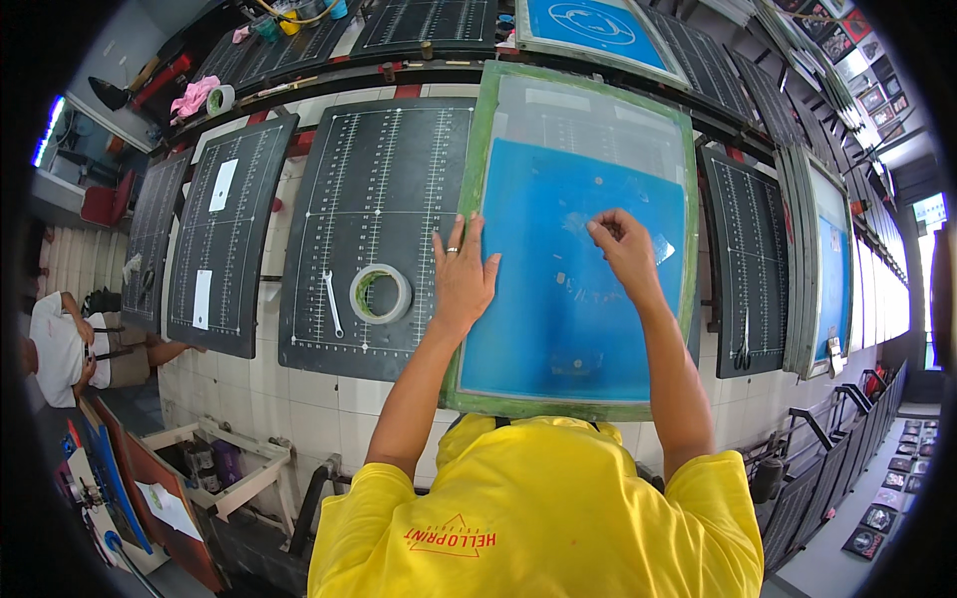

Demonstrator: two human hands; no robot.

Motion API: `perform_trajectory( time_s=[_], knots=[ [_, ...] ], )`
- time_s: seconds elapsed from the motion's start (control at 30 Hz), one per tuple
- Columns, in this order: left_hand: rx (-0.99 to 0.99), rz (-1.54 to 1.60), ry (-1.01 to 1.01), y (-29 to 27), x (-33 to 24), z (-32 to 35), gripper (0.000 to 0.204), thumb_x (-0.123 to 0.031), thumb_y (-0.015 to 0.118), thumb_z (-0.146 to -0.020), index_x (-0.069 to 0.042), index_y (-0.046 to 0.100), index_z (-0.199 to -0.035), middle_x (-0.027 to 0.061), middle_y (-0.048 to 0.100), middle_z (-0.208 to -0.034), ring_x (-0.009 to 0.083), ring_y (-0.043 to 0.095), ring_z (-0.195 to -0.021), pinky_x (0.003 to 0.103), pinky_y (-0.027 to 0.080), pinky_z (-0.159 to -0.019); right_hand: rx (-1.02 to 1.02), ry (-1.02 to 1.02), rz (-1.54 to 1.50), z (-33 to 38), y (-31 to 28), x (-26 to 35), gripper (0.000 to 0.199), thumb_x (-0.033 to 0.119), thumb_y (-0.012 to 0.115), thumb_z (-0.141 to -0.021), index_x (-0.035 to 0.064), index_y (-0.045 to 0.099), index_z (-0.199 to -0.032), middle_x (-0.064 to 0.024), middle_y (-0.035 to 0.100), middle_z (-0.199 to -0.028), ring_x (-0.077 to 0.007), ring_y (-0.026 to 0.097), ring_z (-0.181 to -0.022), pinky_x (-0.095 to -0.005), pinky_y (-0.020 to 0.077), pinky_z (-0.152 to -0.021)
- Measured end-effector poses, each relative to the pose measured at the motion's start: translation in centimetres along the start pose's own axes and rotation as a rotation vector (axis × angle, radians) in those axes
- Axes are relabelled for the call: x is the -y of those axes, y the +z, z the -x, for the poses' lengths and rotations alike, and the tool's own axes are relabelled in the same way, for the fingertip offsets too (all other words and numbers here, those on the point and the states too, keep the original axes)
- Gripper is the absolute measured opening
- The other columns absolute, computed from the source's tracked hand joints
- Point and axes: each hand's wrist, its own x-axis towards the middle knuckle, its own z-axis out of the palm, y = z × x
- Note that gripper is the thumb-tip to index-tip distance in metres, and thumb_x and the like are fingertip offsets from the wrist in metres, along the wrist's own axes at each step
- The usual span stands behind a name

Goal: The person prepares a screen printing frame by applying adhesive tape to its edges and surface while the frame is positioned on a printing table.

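Observation:
A screen-printing screen [498, 404] with a green-edged frame lies in front of me; its mesh is mostly coated blue, with a pale band at the far end. Fingers spread, my left hand [464, 277] rests flat at the frame's left edge, partly over the black board [389, 149] beside it. Above the blue mesh [568, 329], my right hand [626, 254] is closed in a pinch; what it holds, if anything, is too small to make out. A shiny clear patch [664, 247] shows on the mesh just right of that hand. Faint marks lie near it.
On the left board are a tape roll [402, 297] and a wrench [333, 305]. White strips [223, 185] lie on a farther board. Scissors [743, 347] lie on the right board, before stacked screens [802, 269]. Another blue screen [588, 25] lies opposite. A person [62, 349] sits far left.

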Motion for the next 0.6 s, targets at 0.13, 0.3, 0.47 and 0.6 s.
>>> perform_trajectory(
  time_s=[0.13,0.3,0.47,0.6],
  knots=[
    [-0.061,0.136,-0.095,-0.2,0.3,1.3,0.062,-0.027,0.053,-0.101,0.003,0.032,-0.152,0.0245,0.040,-0.153,0.0408,0.031,-0.146,0.057,0.025,-0.119,0.099,-0.057,0.087,-3.8,1.9,-1.5,0.027,0.024,0.073,-0.090,-0.0010,0.069,-0.099,-0.0096,0.069,-0.086,-0.0177,0.063,-0.079,-0.0326,0.0502,-0.073],
    [-0.067,0.247,-0.138,-1.0,-0.3,1.4,0.060,-0.025,0.052,-0.101,0.003,0.032,-0.151,0.0323,0.037,-0.152,0.0454,0.035,-0.143,0.049,0.036,-0.114,0.195,-0.071,0.278,-7.6,5.1,-2.4,0.031,0.029,0.075,-0.087,-0.0006,0.071,-0.097,-0.0151,0.071,-0.089,-0.0259,0.067,-0.083,-0.0375,0.0526,-0.075],
    [-0.031,0.286,-0.219,-0.9,-0.4,1.5,0.061,-0.027,0.052,-0.101,0.002,0.032,-0.152,0.0331,0.038,-0.150,0.0457,0.037,-0.141,0.050,0.038,-0.111,0.257,-0.035,0.352,-8.8,6.7,-1.8,0.035,0.032,0.076,-0.086,-0.0003,0.072,-0.097,-0.0180,0.072,-0.089,-0.0298,0.068,-0.084,-0.0401,0.0536,-0.076],
    [-0.046,0.261,-0.195,-1.0,-0.5,1.6,0.060,-0.026,0.053,-0.102,0.001,0.033,-0.151,0.0330,0.038,-0.150,0.0452,0.036,-0.143,0.050,0.036,-0.114,0.186,-0.088,0.299,-9.5,6.7,-1.8,0.036,0.034,0.076,-0.086,-0.0011,0.073,-0.096,-0.0187,0.072,-0.090,-0.0295,0.069,-0.086,-0.0400,0.0536,-0.078]
  ],
)
